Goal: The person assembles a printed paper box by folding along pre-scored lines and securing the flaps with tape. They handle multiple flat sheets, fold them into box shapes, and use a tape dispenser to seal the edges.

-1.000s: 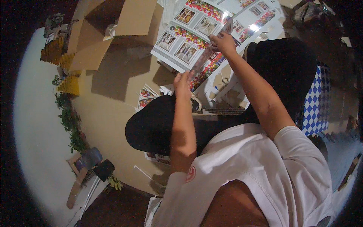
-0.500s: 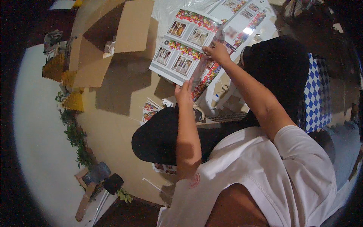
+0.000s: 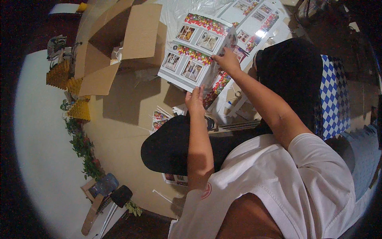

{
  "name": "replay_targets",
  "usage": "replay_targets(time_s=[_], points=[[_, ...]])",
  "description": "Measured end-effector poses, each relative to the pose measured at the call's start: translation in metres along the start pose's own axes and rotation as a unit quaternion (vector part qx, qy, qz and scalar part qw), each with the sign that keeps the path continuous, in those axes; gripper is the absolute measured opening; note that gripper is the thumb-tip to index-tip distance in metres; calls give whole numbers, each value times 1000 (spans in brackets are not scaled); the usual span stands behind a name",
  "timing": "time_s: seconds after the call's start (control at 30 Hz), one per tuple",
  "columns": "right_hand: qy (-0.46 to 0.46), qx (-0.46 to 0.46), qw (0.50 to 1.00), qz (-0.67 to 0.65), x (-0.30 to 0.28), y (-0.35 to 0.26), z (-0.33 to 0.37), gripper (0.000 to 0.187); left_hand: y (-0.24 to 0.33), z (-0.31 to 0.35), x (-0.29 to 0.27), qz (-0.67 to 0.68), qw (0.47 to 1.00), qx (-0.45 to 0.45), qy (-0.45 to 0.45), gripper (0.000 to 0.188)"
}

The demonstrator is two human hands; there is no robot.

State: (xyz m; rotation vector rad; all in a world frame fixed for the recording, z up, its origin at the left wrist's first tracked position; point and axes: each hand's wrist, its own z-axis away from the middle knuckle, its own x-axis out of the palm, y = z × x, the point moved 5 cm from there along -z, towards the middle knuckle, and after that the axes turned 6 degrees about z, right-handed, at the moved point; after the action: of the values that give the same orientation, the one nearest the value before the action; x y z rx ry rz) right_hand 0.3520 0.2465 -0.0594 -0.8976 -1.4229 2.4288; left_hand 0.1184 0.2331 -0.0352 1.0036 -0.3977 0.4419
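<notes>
A printed sheet (image 3: 202, 48) with framed window pictures and bands of colourful flowers is held up, tilted, in front of me. My left hand (image 3: 194, 101) grips its lower edge, fingertips on the printed side and the thumb hidden. At the right edge, my right hand (image 3: 227, 61) pinches the sheet near a darker, shiny strip that bends away. Beneath and beyond it lie larger flower-printed sheets (image 3: 260, 18) with a glossy surface. Smaller printed pieces (image 3: 161, 119) rest on the floor beside my left knee.
An open cardboard box (image 3: 141, 34) stands at the far left with its flaps out. A tape roll (image 3: 238, 94) lies near my right forearm. Clear plastic film (image 3: 175, 12) spreads at the back. Potted greenery (image 3: 81, 147) lines the left wall. A blue-and-white checkered item (image 3: 334, 95) is at right.
The right hand has shifted slightly down and left along the sheet's edge. The left hand keeps its hold; the view has moved a little.
</notes>
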Motion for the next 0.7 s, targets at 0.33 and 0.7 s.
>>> replay_targets(time_s=[0.33,0.7], points=[[31,-37,972,-232,-37,-30,24,52,-2,-2,3,-40,999,12,-1,30],[204,-272,910,-237,-321,-50,83,27,4,7,5,-39,998,46,11,26]])
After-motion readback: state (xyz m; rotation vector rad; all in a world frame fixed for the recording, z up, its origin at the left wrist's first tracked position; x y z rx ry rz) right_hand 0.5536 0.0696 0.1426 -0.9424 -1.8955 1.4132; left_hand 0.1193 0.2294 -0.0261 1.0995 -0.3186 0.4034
